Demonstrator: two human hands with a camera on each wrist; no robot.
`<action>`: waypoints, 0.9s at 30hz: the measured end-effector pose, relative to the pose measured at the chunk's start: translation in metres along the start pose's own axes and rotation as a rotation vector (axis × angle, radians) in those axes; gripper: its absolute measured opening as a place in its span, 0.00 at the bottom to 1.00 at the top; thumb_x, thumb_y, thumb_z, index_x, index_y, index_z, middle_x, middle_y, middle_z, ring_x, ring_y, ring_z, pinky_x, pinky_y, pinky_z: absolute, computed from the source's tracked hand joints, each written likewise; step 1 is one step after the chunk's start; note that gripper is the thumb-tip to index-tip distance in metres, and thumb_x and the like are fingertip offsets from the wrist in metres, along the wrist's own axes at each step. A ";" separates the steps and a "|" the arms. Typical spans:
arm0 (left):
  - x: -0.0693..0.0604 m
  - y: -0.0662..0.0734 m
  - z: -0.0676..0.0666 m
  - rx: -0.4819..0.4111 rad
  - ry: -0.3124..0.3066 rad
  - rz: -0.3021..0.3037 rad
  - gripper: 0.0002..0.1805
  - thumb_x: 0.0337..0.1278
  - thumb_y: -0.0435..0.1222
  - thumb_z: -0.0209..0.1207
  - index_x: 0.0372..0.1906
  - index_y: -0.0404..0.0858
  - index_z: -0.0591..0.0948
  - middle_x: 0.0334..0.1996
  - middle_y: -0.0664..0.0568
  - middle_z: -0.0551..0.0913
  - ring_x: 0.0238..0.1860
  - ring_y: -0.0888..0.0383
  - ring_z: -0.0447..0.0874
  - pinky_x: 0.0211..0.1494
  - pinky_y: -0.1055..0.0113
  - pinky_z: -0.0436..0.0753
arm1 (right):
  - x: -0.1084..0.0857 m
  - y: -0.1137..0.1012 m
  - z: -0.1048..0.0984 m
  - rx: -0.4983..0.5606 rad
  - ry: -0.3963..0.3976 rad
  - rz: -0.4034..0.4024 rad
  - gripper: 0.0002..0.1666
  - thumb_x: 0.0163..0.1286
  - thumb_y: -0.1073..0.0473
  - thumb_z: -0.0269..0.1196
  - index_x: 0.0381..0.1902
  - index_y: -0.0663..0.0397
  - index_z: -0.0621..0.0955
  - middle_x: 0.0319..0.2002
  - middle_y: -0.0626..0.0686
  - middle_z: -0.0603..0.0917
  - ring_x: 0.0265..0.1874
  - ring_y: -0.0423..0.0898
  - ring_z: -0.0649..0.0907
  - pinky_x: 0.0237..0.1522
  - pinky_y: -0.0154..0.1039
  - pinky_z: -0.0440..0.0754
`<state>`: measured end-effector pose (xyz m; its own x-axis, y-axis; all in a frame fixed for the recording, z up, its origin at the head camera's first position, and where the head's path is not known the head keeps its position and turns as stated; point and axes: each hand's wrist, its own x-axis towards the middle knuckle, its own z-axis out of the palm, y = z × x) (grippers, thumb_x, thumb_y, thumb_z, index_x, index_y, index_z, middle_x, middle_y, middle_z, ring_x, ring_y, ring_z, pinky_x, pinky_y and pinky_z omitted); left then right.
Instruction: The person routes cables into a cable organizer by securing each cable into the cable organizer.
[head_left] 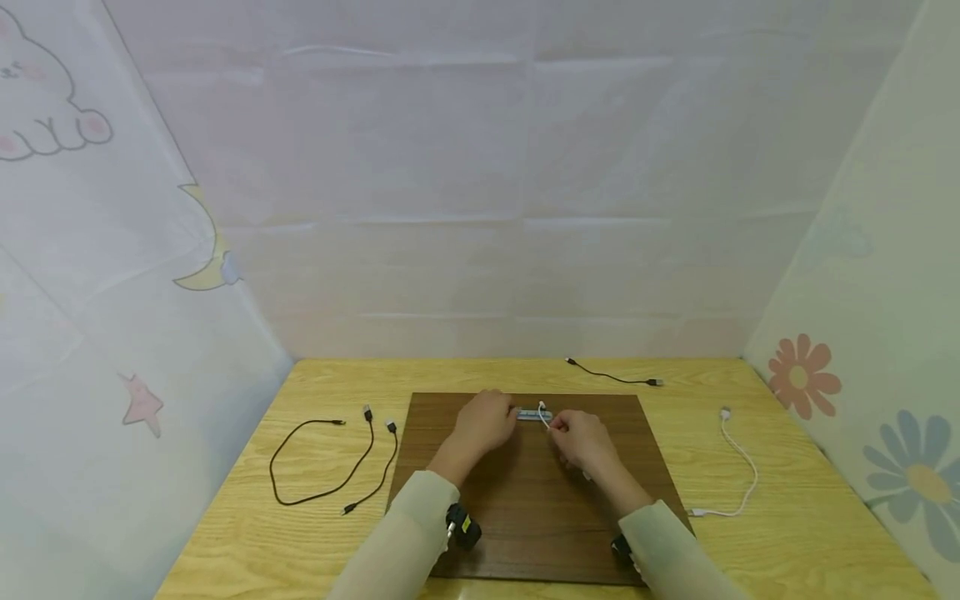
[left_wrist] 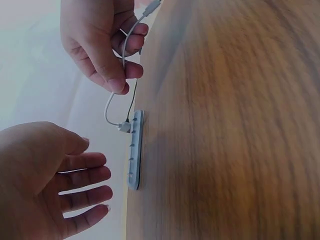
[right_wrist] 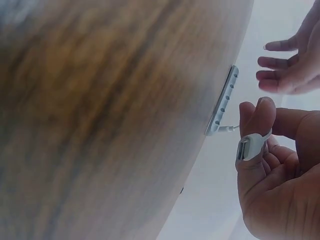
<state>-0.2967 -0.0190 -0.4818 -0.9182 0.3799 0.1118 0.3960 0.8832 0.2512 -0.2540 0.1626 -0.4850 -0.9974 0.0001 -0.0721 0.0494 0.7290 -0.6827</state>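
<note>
Our yellow wood-grain counter (head_left: 825,550) bears a rectangular brown board (head_left: 543,525), three black cables (head_left: 656,382) and one white cable (head_left: 756,477).

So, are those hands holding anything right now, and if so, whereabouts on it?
The right hand pinches a white cable partway along its thin cord; the left hand holds nothing.

head: from above, facing forward and down, farthest off, over flat brown wood-grain board (head_left: 540,517) | left wrist: close, low across board, turned sideways | right wrist: close, turned oppositely | both wrists share: slim pale-grey strip (left_wrist: 135,155)
</note>
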 end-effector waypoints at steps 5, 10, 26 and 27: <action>0.014 0.009 0.001 -0.143 -0.068 -0.016 0.18 0.76 0.46 0.53 0.28 0.44 0.81 0.22 0.56 0.76 0.23 0.60 0.71 0.26 0.67 0.70 | 0.000 0.001 0.000 0.007 -0.003 -0.008 0.07 0.73 0.62 0.62 0.39 0.60 0.85 0.23 0.53 0.82 0.16 0.44 0.81 0.17 0.35 0.80; 0.023 0.015 0.004 -0.288 -0.140 -0.060 0.22 0.78 0.48 0.51 0.25 0.44 0.79 0.17 0.56 0.69 0.19 0.60 0.65 0.23 0.67 0.65 | -0.001 0.000 0.001 0.020 -0.005 -0.017 0.08 0.73 0.62 0.61 0.42 0.62 0.85 0.24 0.52 0.83 0.16 0.45 0.82 0.18 0.35 0.80; 0.047 0.017 0.019 -0.365 -0.204 -0.125 0.25 0.76 0.47 0.54 0.19 0.41 0.75 0.15 0.56 0.64 0.18 0.60 0.61 0.23 0.67 0.62 | -0.001 -0.002 0.002 0.016 -0.033 -0.024 0.07 0.73 0.63 0.61 0.39 0.59 0.86 0.24 0.51 0.82 0.17 0.44 0.81 0.18 0.35 0.80; 0.049 0.016 0.021 -0.364 -0.208 -0.129 0.26 0.75 0.46 0.55 0.16 0.42 0.73 0.13 0.57 0.63 0.17 0.60 0.60 0.22 0.68 0.62 | 0.000 -0.001 0.002 0.015 -0.034 -0.026 0.07 0.73 0.63 0.62 0.38 0.59 0.86 0.24 0.51 0.82 0.17 0.44 0.81 0.18 0.35 0.80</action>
<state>-0.3353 0.0196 -0.4920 -0.9266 0.3532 -0.1295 0.2193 0.7868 0.5770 -0.2535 0.1600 -0.4858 -0.9960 -0.0420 -0.0788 0.0248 0.7183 -0.6953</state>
